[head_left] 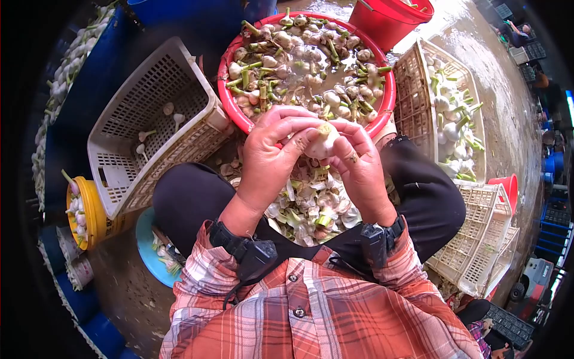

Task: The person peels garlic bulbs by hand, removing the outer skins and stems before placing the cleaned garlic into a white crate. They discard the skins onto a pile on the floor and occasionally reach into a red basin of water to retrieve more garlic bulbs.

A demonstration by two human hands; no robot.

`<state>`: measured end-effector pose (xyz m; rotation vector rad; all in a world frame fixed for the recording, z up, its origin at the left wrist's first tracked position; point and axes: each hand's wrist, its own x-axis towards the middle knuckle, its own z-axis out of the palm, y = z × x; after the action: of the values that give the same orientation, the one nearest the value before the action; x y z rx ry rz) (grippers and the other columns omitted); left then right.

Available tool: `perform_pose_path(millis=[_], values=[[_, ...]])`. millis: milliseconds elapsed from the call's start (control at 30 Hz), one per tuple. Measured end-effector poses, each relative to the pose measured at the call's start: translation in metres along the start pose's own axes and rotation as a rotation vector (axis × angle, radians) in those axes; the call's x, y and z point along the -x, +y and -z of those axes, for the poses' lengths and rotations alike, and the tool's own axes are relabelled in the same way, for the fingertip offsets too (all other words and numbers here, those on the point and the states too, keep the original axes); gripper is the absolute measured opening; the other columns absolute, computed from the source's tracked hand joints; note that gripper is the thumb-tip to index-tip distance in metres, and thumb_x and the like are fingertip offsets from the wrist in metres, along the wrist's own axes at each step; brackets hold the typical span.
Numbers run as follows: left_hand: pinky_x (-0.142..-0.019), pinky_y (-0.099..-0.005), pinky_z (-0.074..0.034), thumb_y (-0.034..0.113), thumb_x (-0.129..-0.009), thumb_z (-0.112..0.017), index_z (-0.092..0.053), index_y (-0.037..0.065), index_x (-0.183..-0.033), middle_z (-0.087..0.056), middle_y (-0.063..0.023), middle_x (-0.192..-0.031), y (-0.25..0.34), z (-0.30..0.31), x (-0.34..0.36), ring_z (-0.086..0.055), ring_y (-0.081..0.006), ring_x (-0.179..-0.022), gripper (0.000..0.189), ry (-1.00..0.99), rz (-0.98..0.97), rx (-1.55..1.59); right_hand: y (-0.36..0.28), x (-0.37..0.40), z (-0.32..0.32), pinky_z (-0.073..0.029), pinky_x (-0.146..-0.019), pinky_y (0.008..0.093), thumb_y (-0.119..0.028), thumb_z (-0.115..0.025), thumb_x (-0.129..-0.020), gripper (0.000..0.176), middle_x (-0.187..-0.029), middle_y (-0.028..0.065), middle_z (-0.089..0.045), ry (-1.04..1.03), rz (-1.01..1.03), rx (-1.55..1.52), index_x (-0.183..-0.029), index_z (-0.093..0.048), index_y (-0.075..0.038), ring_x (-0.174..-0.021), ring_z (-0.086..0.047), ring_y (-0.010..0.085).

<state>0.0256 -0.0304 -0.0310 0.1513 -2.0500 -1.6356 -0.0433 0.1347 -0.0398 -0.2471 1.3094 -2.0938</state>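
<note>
A pale garlic bulb (321, 143) with its cut end facing up is held between both hands, just over the near rim of a red basin (225, 90). My left hand (276, 157) pinches it from the left, thumb on its side. From the right, my right hand (360, 166) grips the same bulb with thumb and fingers. Many garlic bulbs with green stems lie in murky water in the basin. Below the hands, between the legs, is a heap of garlic skins and trimmings (314, 209).
At left stand a crate (128, 102) holding several bulbs, a yellow bucket (92, 206) and a blue basin (146, 251). A garlic-filled crate (412, 96), stacked crates (472, 239) and a red bucket (388, 24) are on the right. Part of another person (481, 329) shows at lower right.
</note>
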Motion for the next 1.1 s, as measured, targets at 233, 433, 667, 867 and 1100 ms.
perform_pose_path(millis=[233, 433, 667, 867, 1100], values=[[-0.083, -0.0310, -0.051, 0.007, -0.095, -0.068, -0.068, 0.000, -0.096, -0.064, -0.0063, -0.097, -0.001, -0.006, 0.002, -0.062, -0.0159, -0.092, 0.007, 0.110, 0.022, -0.068, 0.003, 0.000, -0.010, -0.051, -0.100, 0.0300, -0.013, -0.082, -0.087, 0.057, -0.126, 0.0084, -0.061, -0.031, 0.042, 0.089, -0.132, -0.051, -0.002, -0.114, -0.061, 0.0143], [-0.085, -0.0240, -0.051, 0.025, -0.108, -0.054, -0.063, 0.005, -0.113, -0.066, 0.0009, -0.101, -0.004, -0.001, 0.003, -0.062, -0.0070, -0.092, 0.022, 0.071, 0.459, 0.607, -0.019, -0.009, -0.007, -0.049, -0.103, 0.0321, -0.005, -0.075, -0.090, 0.060, -0.134, 0.0103, -0.058, -0.143, 0.137, 0.251, -0.142, -0.046, -0.001, -0.121, -0.058, 0.0173], [-0.075, -0.0236, -0.055, 0.024, -0.108, -0.053, -0.063, 0.006, -0.112, -0.067, -0.0001, -0.095, -0.009, 0.008, -0.003, -0.064, -0.0071, -0.081, 0.021, 0.255, 0.521, 0.825, -0.005, -0.005, -0.006, -0.048, -0.109, 0.0412, -0.020, -0.069, -0.097, 0.064, -0.138, 0.0144, -0.056, -0.187, -0.017, -0.321, -0.151, -0.040, -0.004, -0.128, -0.057, 0.0248], [-0.098, -0.0303, -0.051, 0.002, -0.097, -0.057, -0.053, 0.005, -0.145, -0.064, -0.0060, -0.123, 0.011, 0.014, 0.004, -0.060, -0.0160, -0.116, 0.048, -0.150, 0.254, 0.201, -0.024, -0.005, 0.014, -0.047, -0.108, 0.0368, -0.020, -0.071, -0.096, 0.062, -0.136, 0.0109, -0.057, -0.165, 0.027, -0.088, -0.148, -0.043, -0.002, -0.125, -0.058, 0.0215], [-0.084, -0.0283, -0.054, 0.011, -0.096, -0.068, -0.071, 0.000, -0.115, -0.070, -0.0060, -0.101, 0.011, 0.004, 0.004, -0.068, -0.0134, -0.092, 0.022, -0.067, 0.137, -0.173, -0.007, 0.005, 0.009, -0.050, -0.101, 0.0333, -0.021, -0.073, -0.096, 0.055, -0.131, 0.0085, -0.062, -0.031, -0.002, 0.067, -0.140, -0.049, 0.001, -0.118, -0.062, 0.0188]])
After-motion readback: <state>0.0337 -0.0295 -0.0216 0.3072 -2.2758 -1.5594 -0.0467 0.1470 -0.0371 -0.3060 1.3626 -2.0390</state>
